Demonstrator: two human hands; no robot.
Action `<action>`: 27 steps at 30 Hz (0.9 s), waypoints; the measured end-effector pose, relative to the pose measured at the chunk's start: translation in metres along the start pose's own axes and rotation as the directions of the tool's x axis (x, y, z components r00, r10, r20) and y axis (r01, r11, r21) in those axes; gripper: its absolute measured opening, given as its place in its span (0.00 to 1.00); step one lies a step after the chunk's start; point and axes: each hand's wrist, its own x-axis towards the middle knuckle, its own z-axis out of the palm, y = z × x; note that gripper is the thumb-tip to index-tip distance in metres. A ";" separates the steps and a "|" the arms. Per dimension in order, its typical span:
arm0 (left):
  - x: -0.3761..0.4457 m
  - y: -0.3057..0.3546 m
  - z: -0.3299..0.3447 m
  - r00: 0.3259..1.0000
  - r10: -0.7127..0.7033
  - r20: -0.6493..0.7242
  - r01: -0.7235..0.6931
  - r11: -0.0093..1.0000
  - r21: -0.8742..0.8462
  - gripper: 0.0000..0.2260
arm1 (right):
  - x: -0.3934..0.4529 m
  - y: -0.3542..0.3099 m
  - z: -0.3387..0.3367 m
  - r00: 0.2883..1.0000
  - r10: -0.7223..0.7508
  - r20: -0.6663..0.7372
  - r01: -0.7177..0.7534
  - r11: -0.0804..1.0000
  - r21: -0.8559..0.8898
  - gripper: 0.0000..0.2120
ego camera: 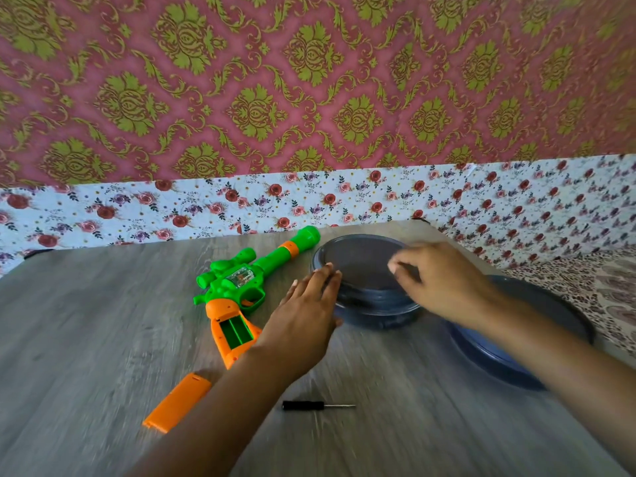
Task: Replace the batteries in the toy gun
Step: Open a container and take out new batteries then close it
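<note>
Head view: toy gun (241,280) lies flat on its side on the wood-grain table (86,321), left of centre. Its long axis runs diagonally, green barrel pointing up and to the right toward the far edge, orange grip pointing down toward the viewer. The battery compartment (235,330) in the grip is open, showing a green interior; whether cells are inside cannot be told. The orange battery cover (177,402) lies apart from the gun, nearer the viewer and to the left. A small black-handled screwdriver (316,405) lies near the front edge, shaft pointing right.

Left hand (304,315) reaches forward palm-down, fingers extended and close together, holding nothing, fingertips touching the near-left rim of a dark round container (364,270). Right hand (444,280) enters from the right and sits over the container's right side, thumb and forefinger pinched narrow; motion blur prevents telling whether anything is between them. A second dark round lid (509,359) lies to the right, partly under the right forearm.
</note>
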 end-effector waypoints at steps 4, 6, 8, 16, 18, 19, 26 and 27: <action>-0.015 0.011 -0.008 0.997 0.065 0.042 -0.069 0.993 0.092 0.30 | -0.043 -0.008 0.002 0.995 -0.079 0.068 0.089 0.982 -0.169 0.14; -0.013 0.020 -0.006 0.996 0.065 0.067 -0.073 0.990 0.125 0.32 | -0.046 -0.008 0.004 0.990 -0.034 0.134 0.060 0.979 -0.193 0.17; -0.003 0.026 -0.002 0.995 0.055 0.083 -0.066 0.987 0.144 0.32 | -0.040 -0.004 0.002 0.983 0.021 0.181 0.017 0.978 -0.210 0.18; 0.066 0.038 0.024 0.984 -0.049 0.171 0.025 0.990 0.139 0.33 | 0.028 0.043 0.011 0.937 0.237 0.255 -0.192 0.963 -0.190 0.08; 0.087 0.042 0.033 0.976 -0.102 0.193 0.078 0.989 0.129 0.34 | 0.048 0.061 0.018 0.927 0.258 0.274 -0.225 0.963 -0.147 0.09; 0.095 0.044 0.038 0.972 -0.126 0.200 0.102 0.987 0.126 0.34 | 0.056 0.068 0.022 0.923 0.270 0.273 -0.247 0.962 -0.116 0.12; 0.128 0.046 0.047 0.950 -0.212 0.227 0.191 0.975 0.114 0.35 | 0.078 0.090 0.029 0.896 0.318 0.311 -0.317 0.947 -0.055 0.19; 0.129 0.045 0.047 0.949 -0.214 0.231 0.191 0.974 0.119 0.35 | 0.078 0.091 0.028 0.892 0.315 0.323 -0.317 0.947 -0.048 0.20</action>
